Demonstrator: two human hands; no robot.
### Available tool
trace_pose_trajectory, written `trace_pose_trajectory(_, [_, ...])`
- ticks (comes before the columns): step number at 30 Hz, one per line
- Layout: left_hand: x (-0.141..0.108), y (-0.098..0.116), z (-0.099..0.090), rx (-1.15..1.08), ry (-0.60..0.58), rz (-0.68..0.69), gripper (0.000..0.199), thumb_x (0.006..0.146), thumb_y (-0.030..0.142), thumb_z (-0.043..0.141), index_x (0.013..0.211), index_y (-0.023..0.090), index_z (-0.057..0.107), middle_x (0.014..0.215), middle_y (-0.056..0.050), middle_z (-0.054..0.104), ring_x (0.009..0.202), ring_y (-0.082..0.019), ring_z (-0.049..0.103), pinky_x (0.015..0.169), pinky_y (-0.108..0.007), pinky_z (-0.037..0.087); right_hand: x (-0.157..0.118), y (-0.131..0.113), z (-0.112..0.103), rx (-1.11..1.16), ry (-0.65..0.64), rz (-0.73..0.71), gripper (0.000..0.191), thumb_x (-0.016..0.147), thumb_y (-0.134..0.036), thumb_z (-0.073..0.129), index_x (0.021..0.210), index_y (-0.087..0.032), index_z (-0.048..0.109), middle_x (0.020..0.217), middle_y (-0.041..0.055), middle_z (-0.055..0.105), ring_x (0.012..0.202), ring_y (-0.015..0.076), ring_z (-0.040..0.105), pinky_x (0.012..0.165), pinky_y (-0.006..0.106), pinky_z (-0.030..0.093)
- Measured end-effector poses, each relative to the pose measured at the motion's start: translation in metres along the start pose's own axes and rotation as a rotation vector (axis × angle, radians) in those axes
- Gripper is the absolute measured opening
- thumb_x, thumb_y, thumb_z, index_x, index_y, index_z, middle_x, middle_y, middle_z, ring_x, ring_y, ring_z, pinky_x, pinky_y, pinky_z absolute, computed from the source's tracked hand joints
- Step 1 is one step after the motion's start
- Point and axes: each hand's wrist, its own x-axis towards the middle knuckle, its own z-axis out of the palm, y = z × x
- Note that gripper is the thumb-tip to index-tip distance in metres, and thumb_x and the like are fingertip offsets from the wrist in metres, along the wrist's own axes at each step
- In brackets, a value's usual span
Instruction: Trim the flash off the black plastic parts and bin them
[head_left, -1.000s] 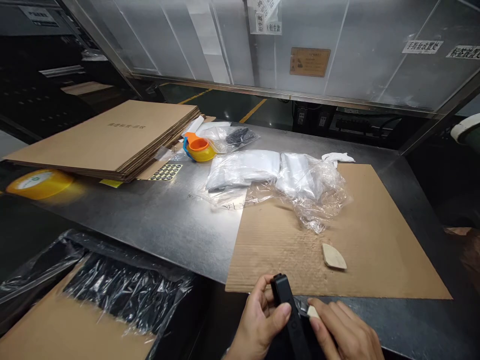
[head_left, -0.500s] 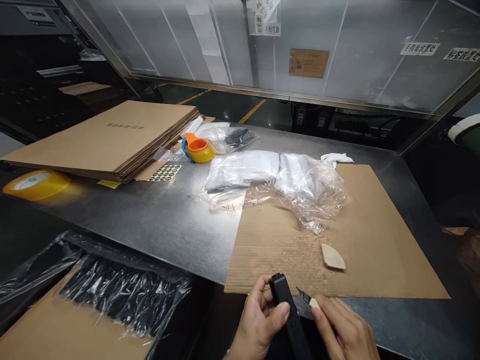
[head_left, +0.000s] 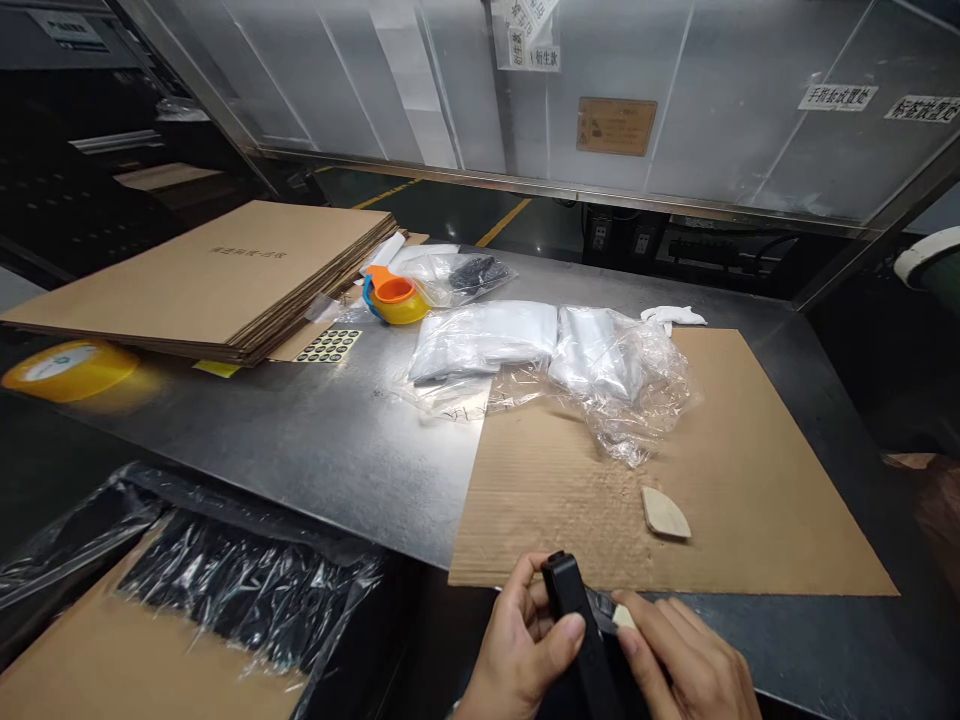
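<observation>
My left hand (head_left: 521,640) is wrapped round a long black part (head_left: 581,625), tilted in front of the table's near edge. My right hand (head_left: 686,655) pinches a small knife with a pale handle (head_left: 622,616); its blade lies against the right side of the black part and is partly hidden. Beyond my hands, a cream wedge-shaped piece (head_left: 665,514) rests on a flat cardboard sheet (head_left: 750,470). Clear plastic bags with silvery white contents (head_left: 487,335) lie across the sheet's far left corner.
Stacked cardboard (head_left: 202,270) and a yellow tape roll (head_left: 71,370) are at the left. An orange and yellow tape roll (head_left: 401,300) sits behind the bags. A bin lined with black plastic (head_left: 240,580) stands at lower left, below the metal table (head_left: 322,450).
The knife in my right hand has moved left and its tip now meets the black part. My left hand and the part have shifted slightly.
</observation>
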Motion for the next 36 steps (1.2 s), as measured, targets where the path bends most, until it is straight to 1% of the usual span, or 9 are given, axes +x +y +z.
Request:
trace_pose_trajectory(5, [0.0, 0.0, 0.0, -0.002, -0.009, -0.006, 0.049, 0.063, 0.04, 0.074, 0.097, 0.018, 0.048, 0.082, -0.006, 0.065, 0.071, -0.016, 0.059, 0.068, -0.028, 0.044, 0.002, 0.001, -0.003, -0.032, -0.052, -0.038, 0.026, 0.094, -0.029, 0.038, 0.105, -0.02, 0.06, 0.074, 0.0029, 0.065, 0.064, 0.0143, 0.062, 0.057, 0.022, 0.048])
trace_pose_trajectory(10, [0.0, -0.001, 0.0, 0.005, -0.01, -0.005, 0.048, 0.062, 0.04, 0.074, 0.096, 0.018, 0.05, 0.083, -0.007, 0.065, 0.074, -0.019, 0.06, 0.068, -0.029, 0.043, 0.002, 0.003, -0.002, -0.056, -0.051, -0.051, 0.027, 0.094, -0.028, 0.037, 0.106, -0.019, 0.06, 0.072, 0.0038, 0.065, 0.064, 0.0144, 0.062, 0.056, 0.021, 0.047])
trace_pose_trajectory(17, [0.0, 0.001, 0.003, 0.008, 0.009, -0.007, 0.046, 0.061, 0.039, 0.075, 0.095, 0.018, 0.052, 0.081, -0.006, 0.065, 0.073, -0.019, 0.06, 0.067, -0.028, 0.043, 0.003, 0.001, -0.004, -0.097, -0.026, -0.072, 0.029, 0.094, -0.028, 0.036, 0.104, -0.018, 0.062, 0.071, 0.0034, 0.065, 0.062, 0.0136, 0.063, 0.056, 0.02, 0.048])
trace_pose_trajectory(20, [-0.002, 0.004, 0.005, 0.021, 0.016, -0.001, 0.046, 0.061, 0.041, 0.075, 0.094, 0.018, 0.052, 0.08, -0.006, 0.066, 0.071, -0.018, 0.06, 0.066, -0.027, 0.042, 0.004, 0.003, 0.0, -0.125, -0.021, -0.063, 0.03, 0.094, -0.029, 0.035, 0.103, -0.019, 0.061, 0.069, 0.0034, 0.065, 0.061, 0.0138, 0.062, 0.055, 0.02, 0.047])
trace_pose_trajectory(22, [-0.003, 0.006, 0.006, 0.046, 0.012, 0.012, 0.049, 0.059, 0.043, 0.075, 0.094, 0.018, 0.052, 0.081, -0.007, 0.067, 0.07, -0.017, 0.06, 0.064, -0.026, 0.042, 0.004, 0.006, 0.005, -0.139, -0.022, -0.024, 0.031, 0.095, -0.032, 0.033, 0.096, -0.021, 0.062, 0.066, 0.0019, 0.064, 0.06, 0.0137, 0.062, 0.051, 0.019, 0.045])
trace_pose_trajectory(25, [-0.003, 0.009, 0.008, 0.061, 0.025, 0.03, 0.051, 0.059, 0.044, 0.075, 0.095, 0.018, 0.051, 0.079, -0.006, 0.068, 0.068, -0.015, 0.059, 0.062, -0.024, 0.041, 0.004, 0.014, 0.013, -0.07, -0.055, 0.046, 0.033, 0.095, -0.034, 0.031, 0.085, -0.024, 0.061, 0.066, -0.0001, 0.064, 0.059, 0.0134, 0.062, 0.051, 0.019, 0.046])
trace_pose_trajectory(29, [0.0, 0.011, 0.009, 0.023, 0.041, 0.031, 0.047, 0.06, 0.042, 0.075, 0.092, 0.018, 0.051, 0.074, -0.004, 0.067, 0.067, -0.016, 0.058, 0.063, -0.025, 0.041, 0.005, 0.019, 0.013, 0.087, -0.072, 0.106, 0.028, 0.095, -0.034, 0.034, 0.092, -0.024, 0.06, 0.073, 0.0013, 0.065, 0.066, 0.0143, 0.063, 0.058, 0.02, 0.048])
trace_pose_trajectory(32, [0.001, 0.01, 0.009, 0.015, 0.043, 0.032, 0.047, 0.06, 0.043, 0.075, 0.092, 0.018, 0.052, 0.071, -0.003, 0.066, 0.066, -0.016, 0.058, 0.061, -0.024, 0.04, 0.007, 0.015, 0.008, 0.184, -0.078, 0.132, 0.026, 0.094, -0.033, 0.035, 0.089, -0.024, 0.06, 0.073, 0.001, 0.064, 0.067, 0.0145, 0.063, 0.06, 0.02, 0.049])
trace_pose_trajectory(36, [0.001, 0.007, 0.009, -0.009, 0.056, 0.03, 0.046, 0.061, 0.042, 0.075, 0.093, 0.017, 0.053, 0.072, -0.003, 0.066, 0.064, -0.015, 0.058, 0.061, -0.024, 0.041, 0.009, 0.009, 0.005, 0.334, -0.121, 0.169, 0.027, 0.094, -0.033, 0.034, 0.094, -0.024, 0.059, 0.075, 0.0003, 0.065, 0.066, 0.0132, 0.063, 0.06, 0.018, 0.048])
